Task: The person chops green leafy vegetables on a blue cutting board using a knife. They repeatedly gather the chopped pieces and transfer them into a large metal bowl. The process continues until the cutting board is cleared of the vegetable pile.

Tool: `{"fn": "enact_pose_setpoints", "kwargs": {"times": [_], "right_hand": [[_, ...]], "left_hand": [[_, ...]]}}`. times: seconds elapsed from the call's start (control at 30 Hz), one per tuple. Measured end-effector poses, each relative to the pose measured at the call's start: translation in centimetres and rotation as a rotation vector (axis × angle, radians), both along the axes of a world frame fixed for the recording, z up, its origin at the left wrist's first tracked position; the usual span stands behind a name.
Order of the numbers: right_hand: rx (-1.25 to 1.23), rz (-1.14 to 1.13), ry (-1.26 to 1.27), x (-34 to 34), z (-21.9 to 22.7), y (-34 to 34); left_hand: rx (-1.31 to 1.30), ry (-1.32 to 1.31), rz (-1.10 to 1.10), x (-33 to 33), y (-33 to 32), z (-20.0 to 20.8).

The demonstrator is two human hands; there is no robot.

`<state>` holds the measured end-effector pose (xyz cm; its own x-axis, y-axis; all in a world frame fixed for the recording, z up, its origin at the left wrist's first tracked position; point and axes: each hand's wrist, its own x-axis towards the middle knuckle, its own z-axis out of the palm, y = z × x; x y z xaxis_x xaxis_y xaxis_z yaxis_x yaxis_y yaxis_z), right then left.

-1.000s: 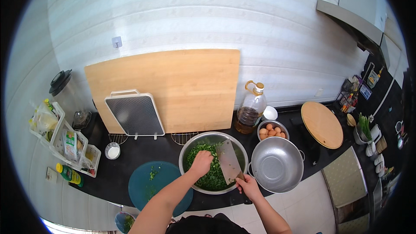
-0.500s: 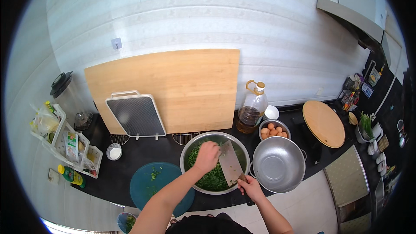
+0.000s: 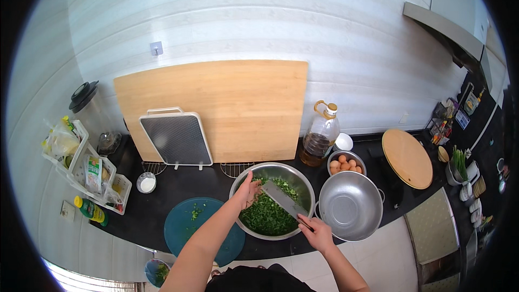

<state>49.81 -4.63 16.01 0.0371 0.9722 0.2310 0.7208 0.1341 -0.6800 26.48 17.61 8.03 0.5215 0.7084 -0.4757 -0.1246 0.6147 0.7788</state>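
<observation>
My right hand (image 3: 318, 233) is wrapped round the handle of a cleaver (image 3: 283, 199). The broad blade slants up and left over a steel bowl (image 3: 309, 184) of chopped greens (image 3: 271, 219). At the bowl's left side, by the blade's far end, my left hand (image 3: 248, 191) is open with its thumb raised and fingers apart. To the left of the bowl lies a round teal chopping board (image 3: 178, 226), bits of green scattered on it, partly covered by my left forearm.
Right of the bowl stands a large metal pot (image 3: 348, 211), with a bowl of eggs (image 3: 346, 163) and an oil jug (image 3: 320, 138) behind. A wooden board (image 3: 254, 113) and a grey board (image 3: 178, 139) lean on the wall. A small white-filled cup (image 3: 146, 183) sits left.
My left hand has opened and moved left, off the blade to the bowl's side. The cleaver has turned to a flatter slant. The view has shifted slightly.
</observation>
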Motion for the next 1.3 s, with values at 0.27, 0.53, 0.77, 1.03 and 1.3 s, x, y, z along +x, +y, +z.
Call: {"fn": "enact_pose_setpoints", "kwargs": {"times": [0.27, 0.53, 0.77, 1.03, 1.3], "right_hand": [[0.177, 0.12, -0.383, 1.8, -0.6, -0.2], [0.308, 0.103, -0.332, 0.6, 0.9, -0.5], [0.233, 0.021, -0.469, 3.6, -0.2, -1.5], [0.243, 0.054, -0.391, 2.7, 0.2, -1.1], [0.383, 0.146, -0.327, 0.5, 2.3, -1.2]], "left_hand": [[-0.064, -0.272, -0.062, -1.4, -1.0, 6.1], [-0.058, -0.149, -0.056, -1.0, -1.1, 4.8], [-0.158, -0.275, -0.092, -1.2, -2.0, 6.6], [-0.106, -0.17, -0.194, -1.3, -3.1, 7.1], [-0.073, -0.084, -0.154, -0.2, -5.2, 8.0]]}}
